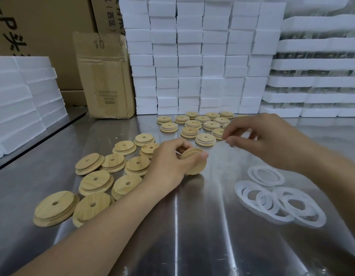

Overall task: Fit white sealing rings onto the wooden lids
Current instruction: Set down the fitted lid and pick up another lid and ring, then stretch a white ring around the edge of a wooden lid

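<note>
Left forearm (105, 232) lowest in frame; left hand (168, 166) pinches a wooden lid (193, 162) on edge above the steel table (172, 246), right hand (258, 140) fingertips closed on a stretched sealing ring (216, 145): advise seating it evenly in the groove.

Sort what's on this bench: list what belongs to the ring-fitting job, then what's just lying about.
Job: lid in left hand; right hand; loose white rings; bare lids; ringed lids.
Lying about: cardboard box; foam blocks.

Pale grained-wood lids (97, 183), translucent white rings (280, 204), brushed silver table (192, 236)
</note>
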`<action>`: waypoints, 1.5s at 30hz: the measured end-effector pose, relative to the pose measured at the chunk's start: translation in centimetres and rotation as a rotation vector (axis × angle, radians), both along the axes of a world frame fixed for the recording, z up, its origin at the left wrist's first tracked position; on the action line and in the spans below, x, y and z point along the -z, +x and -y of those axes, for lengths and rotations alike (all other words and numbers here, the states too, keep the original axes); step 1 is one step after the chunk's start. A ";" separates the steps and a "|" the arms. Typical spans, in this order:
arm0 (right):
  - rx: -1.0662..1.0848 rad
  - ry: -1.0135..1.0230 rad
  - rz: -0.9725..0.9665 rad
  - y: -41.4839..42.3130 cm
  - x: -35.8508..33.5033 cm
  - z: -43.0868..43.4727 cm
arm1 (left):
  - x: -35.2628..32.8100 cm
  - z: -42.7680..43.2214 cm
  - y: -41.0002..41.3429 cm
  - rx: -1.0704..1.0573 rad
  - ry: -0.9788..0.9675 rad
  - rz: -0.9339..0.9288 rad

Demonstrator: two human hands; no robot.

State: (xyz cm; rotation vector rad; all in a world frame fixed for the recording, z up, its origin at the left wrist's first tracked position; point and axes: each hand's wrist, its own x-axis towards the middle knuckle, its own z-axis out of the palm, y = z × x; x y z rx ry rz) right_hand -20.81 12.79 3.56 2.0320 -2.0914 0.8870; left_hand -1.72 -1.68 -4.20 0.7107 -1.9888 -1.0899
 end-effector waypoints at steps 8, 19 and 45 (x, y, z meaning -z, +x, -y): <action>-0.149 -0.256 0.182 3.1 1.4 0.9 | -0.6 0.3 0.2 0.012 0.103 -0.028; 0.017 -0.063 0.191 3.3 5.3 2.5 | -1.7 -0.3 0.3 0.121 0.324 -0.047; -0.059 -0.155 0.278 3.7 6.0 3.1 | -1.6 -0.2 0.5 0.388 -0.005 0.104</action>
